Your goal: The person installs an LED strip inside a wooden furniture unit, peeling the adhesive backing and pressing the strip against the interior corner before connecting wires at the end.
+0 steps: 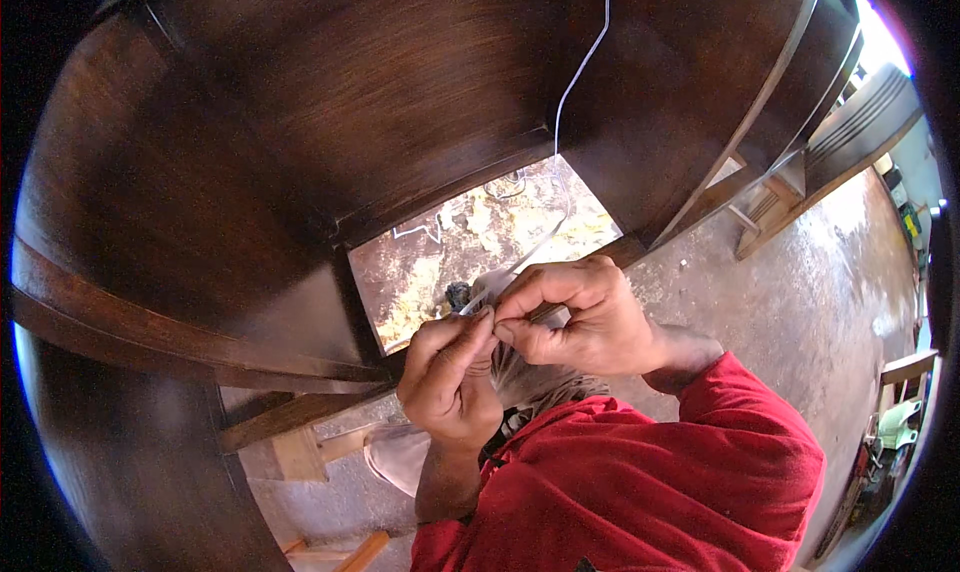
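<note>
A thin white cable [576,79] hangs down from above along the dark wood and curves in to my hands. My left hand [450,377] is closed in a pinch on the cable's lower part. Beside it, fingertips nearly touching those of the left, my right hand [585,317] pinches at the same spot with thumb and forefinger. The very end of the cable is hidden between my fingers. Both hands are held in front of a rectangular opening in the wood, through which a stained, pale-patched floor [480,222] shows.
Dark brown wooden panels [400,82] surround the opening at the left, top and right. A wooden rail [190,342] curves along the left. Concrete floor [770,282] spreads to the right, with a light green object [898,424] at its far edge. A piece of wood [362,552] lies at the bottom.
</note>
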Demonstrator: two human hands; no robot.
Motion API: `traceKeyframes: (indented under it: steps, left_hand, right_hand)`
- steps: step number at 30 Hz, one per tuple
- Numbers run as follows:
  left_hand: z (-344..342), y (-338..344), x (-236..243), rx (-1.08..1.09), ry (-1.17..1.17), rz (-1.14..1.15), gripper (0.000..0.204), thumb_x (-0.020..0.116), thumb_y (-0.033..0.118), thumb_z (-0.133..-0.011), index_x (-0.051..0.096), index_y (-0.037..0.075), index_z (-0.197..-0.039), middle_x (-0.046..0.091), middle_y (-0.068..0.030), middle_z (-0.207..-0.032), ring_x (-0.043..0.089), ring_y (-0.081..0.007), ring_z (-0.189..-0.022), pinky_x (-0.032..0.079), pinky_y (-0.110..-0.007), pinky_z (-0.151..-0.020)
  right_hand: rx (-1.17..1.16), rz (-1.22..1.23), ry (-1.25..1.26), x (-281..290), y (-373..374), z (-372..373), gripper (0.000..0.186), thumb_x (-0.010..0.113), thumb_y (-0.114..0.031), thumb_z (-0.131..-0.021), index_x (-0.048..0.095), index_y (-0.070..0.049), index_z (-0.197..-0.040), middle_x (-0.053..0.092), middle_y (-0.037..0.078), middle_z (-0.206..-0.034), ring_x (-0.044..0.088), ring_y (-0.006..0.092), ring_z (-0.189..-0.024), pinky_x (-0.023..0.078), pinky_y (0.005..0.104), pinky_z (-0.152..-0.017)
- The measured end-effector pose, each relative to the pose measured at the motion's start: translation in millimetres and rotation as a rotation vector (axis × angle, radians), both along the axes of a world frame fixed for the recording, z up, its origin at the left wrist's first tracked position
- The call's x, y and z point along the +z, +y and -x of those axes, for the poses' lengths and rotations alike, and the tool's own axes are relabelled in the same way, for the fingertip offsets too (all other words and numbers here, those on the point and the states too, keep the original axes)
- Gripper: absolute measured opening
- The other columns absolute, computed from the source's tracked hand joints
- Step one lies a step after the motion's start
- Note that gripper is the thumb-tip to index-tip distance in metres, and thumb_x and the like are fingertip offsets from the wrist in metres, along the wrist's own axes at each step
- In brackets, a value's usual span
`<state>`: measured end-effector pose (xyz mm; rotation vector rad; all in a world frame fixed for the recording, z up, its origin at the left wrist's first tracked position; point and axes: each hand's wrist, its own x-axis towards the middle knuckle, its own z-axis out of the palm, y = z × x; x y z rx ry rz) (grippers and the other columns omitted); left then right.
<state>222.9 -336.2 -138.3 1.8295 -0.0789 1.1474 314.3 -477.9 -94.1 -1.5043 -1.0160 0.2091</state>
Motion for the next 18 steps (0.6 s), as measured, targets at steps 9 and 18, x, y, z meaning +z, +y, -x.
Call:
traceKeyframes:
  steps: [9,18]
  left_hand:
    - [-1.6,-0.9,-1.9,-0.012,-0.016,-0.016,0.019,0.069,-0.004,-0.084,0.074,0.001,-0.102,0.066,-0.0115,-0.091,0.065,-0.0212,-0.082,0.052,-0.030,-0.074]
    - [-3.8,1.4,-7.3,-0.023,0.010,-0.005,0.019,0.067,0.001,-0.087,0.072,-0.003,-0.105,0.066,-0.0104,-0.092,0.063,-0.0191,-0.083,0.050,-0.030,-0.076]
  right_hand:
    - [-0.024,0.028,-0.015,1.0,-0.1,-0.1,0.013,0.068,0.000,-0.080,0.068,0.002,-0.093,0.071,0.009,-0.084,0.066,0.0120,-0.080,0.053,0.0271,-0.071]
    - [-0.039,0.013,0.019,-4.1,5.5,-0.4,0.011,0.069,0.001,-0.080,0.068,0.001,-0.091,0.070,0.008,-0.084,0.066,0.0115,-0.079,0.052,0.0265,-0.070]
